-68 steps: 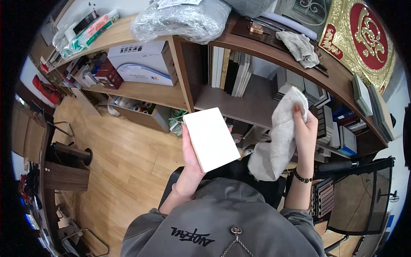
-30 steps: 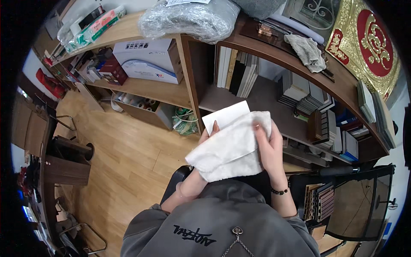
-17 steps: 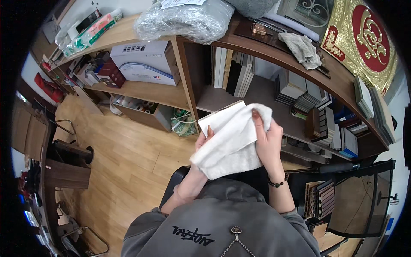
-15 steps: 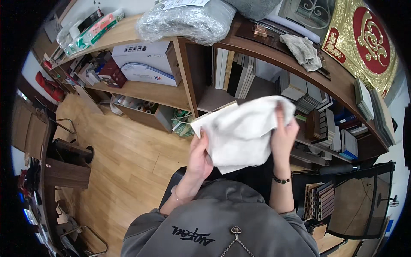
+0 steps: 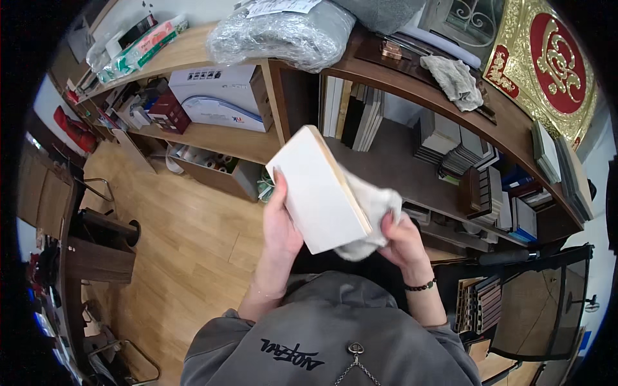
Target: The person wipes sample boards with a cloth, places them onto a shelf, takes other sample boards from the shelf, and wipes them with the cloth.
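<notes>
A white rectangular board (image 5: 322,196), about book-sized with a pale tan edge, is tilted up in front of my chest. My left hand (image 5: 281,215) grips it along its left side, thumb on the white face and the other fingers hidden behind. In my right hand (image 5: 403,239) is a bunched off-white cloth (image 5: 376,206), pinched under the thumb. The cloth lies against the right edge of the board and partly behind it, so how much of the back it touches is hidden.
Beyond my hands stands a long brown shelf unit (image 5: 373,161) with panels and books. On its top lie a plastic-wrapped bundle (image 5: 283,35) and a grey rag (image 5: 454,80). A white carton (image 5: 222,96) sits on the left shelf. A black-framed rack (image 5: 537,309) stands at right.
The cloth has gone from over the board's face to its right edge and behind, baring the white face. My right hand has moved down and left; the board has turned more upright.
</notes>
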Demonstrator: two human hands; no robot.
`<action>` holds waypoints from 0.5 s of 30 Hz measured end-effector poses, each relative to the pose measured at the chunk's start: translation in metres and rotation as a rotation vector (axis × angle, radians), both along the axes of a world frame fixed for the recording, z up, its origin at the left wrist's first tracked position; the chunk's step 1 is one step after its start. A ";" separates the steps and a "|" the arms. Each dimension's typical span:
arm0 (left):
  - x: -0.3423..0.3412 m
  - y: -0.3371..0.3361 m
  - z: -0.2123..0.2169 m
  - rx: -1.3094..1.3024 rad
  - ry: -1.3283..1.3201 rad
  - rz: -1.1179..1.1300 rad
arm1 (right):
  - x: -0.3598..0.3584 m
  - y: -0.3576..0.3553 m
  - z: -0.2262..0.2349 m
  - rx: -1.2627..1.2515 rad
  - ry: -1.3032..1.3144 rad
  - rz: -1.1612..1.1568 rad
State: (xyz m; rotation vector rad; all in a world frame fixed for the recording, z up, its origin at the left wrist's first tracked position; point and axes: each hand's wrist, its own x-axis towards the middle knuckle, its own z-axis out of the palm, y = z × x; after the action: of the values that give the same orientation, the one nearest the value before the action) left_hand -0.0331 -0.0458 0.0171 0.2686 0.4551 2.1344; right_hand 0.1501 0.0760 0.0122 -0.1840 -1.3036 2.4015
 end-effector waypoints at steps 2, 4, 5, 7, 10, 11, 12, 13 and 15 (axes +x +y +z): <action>-0.006 -0.002 0.007 0.062 -0.049 -0.008 | 0.010 -0.007 0.002 0.214 -0.128 0.190; -0.003 0.000 0.016 -0.058 0.044 0.081 | 0.002 0.005 0.001 0.072 -0.105 0.079; 0.000 0.003 0.018 -0.118 0.090 0.123 | -0.004 0.014 0.003 -0.070 -0.083 -0.036; 0.012 0.006 0.011 -0.165 0.127 0.087 | -0.012 0.010 0.014 -0.215 -0.062 -0.150; 0.021 0.009 0.005 -0.249 0.198 0.023 | -0.019 0.002 0.025 -0.105 -0.118 -0.165; 0.016 0.010 0.006 -0.217 0.138 0.027 | -0.017 0.000 0.022 -0.101 -0.117 -0.166; 0.010 0.010 0.006 -0.185 0.077 0.032 | -0.011 -0.003 0.017 -0.109 -0.131 -0.101; 0.007 0.011 0.007 -0.154 0.016 0.041 | -0.005 -0.006 0.011 -0.117 -0.145 -0.031; 0.010 0.014 0.009 -0.181 0.052 0.069 | -0.002 -0.002 0.005 -0.121 -0.160 0.044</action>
State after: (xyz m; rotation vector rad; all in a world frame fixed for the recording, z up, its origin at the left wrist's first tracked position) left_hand -0.0233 -0.0318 0.0263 0.2085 0.6925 2.1399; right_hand 0.1482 0.0743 0.0170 -0.3927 -1.2410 2.5492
